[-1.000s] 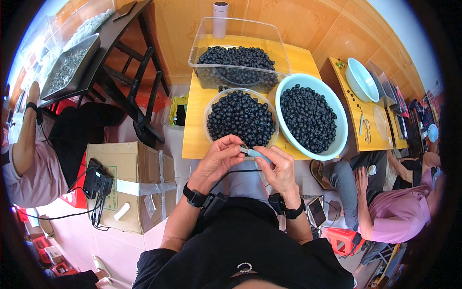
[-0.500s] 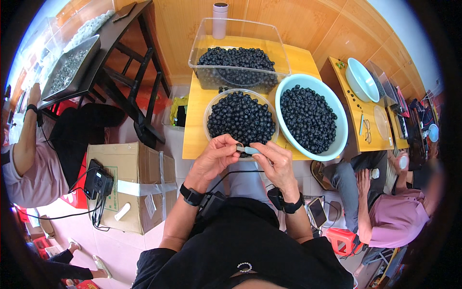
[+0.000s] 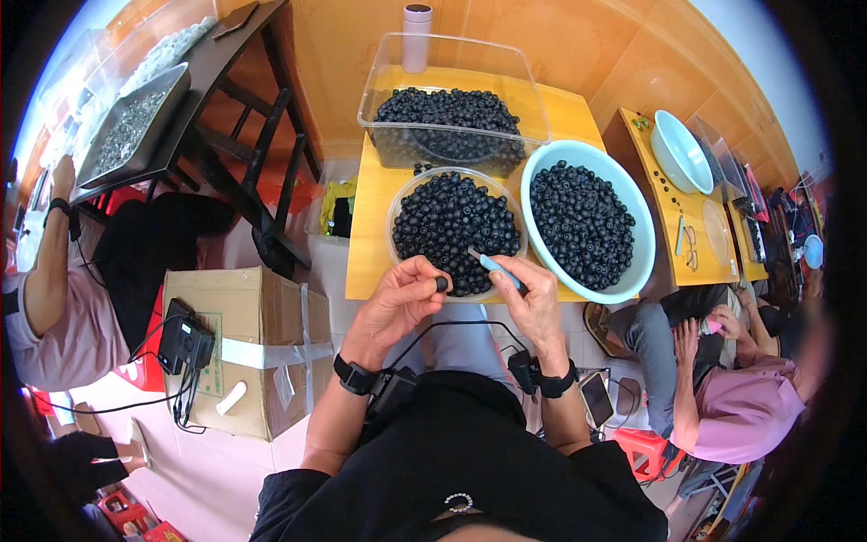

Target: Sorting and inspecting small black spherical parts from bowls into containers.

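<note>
My left hand point(image 3: 404, 294) pinches one small black round bead point(image 3: 442, 284) between thumb and fingertips. In my right hand point(image 3: 533, 298) is a small knife point(image 3: 497, 268) with a light blue handle, its short blade pointing up and left. Both hands hover at the near edge of a clear round tub point(image 3: 390, 237) heaped with black beads. Right of it stands a pale blue basin point(image 3: 647, 257) holding many more. Behind the tub, a clear rectangular bin point(image 3: 379, 140) contains another pile, with a few loose beads point(image 3: 422, 168) in front of it.
All these containers stand on a yellow table point(image 3: 366, 262). A lilac flask point(image 3: 415, 41) is at the back. To the left are a taped cardboard box point(image 3: 239, 316) and a dark table point(image 3: 203, 63). Another person point(image 3: 736, 406) sits at right beside a second yellow table point(image 3: 664, 217); one more is at left.
The knife has moved away from the bead, and my right hand is slightly farther right. The bead stays in my left fingertips. The person at right has shifted their hands.
</note>
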The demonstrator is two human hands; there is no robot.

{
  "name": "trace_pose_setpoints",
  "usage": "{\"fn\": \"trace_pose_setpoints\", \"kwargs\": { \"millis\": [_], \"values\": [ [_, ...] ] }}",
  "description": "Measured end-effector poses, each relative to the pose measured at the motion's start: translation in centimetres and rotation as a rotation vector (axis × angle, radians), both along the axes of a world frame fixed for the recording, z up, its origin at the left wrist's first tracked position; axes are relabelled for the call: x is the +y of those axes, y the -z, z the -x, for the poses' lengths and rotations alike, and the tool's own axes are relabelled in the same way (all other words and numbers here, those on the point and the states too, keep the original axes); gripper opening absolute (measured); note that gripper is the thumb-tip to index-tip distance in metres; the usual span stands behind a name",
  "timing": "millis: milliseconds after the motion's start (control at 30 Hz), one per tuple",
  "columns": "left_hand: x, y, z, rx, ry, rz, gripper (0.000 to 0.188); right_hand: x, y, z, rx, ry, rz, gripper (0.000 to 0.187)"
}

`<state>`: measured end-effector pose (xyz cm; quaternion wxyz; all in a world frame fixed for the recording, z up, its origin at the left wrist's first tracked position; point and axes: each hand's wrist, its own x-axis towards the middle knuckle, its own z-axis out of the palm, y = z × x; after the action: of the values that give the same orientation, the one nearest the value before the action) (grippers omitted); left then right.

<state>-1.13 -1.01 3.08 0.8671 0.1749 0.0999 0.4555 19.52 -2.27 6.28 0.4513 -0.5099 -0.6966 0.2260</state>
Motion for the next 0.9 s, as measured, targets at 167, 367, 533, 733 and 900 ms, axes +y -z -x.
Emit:
{"fn": "trace_pose_setpoints", "kwargs": {
  "millis": [167, 367, 533, 733, 900],
  "values": [
    [0.2, 0.3, -0.5, 0.045, 0.013, 0.015, 0.011, -0.6, -0.8, 0.9, 0.207, -0.105, 0.180, 0.022],
    [0.0, 0.3, -1.1, 0.134, 0.071, -0.027, 0.016, -1.0, -1.4, 1.9, 0.270, -0.282, 0.323, 0.022],
    [-0.9, 1.6, -0.8, 0.099, 0.208, 0.001, 0.018, -2.2, 0.1, 2.3, 0.636, -0.295, 0.646, 0.017],
    [-1.8, 1.5, -1.7, 0.188, 0.182, 0.083, 0.018, -3.3, 0.9, 1.4, 0.403, -0.236, 0.502, 0.018],
    [-1.3, 2.2, -1.3, 0.417, 0.058, 0.019, 0.016, -2.1, 1.0, -1.6, 0.297, -0.079, 0.528, 0.021]
  ]
}}
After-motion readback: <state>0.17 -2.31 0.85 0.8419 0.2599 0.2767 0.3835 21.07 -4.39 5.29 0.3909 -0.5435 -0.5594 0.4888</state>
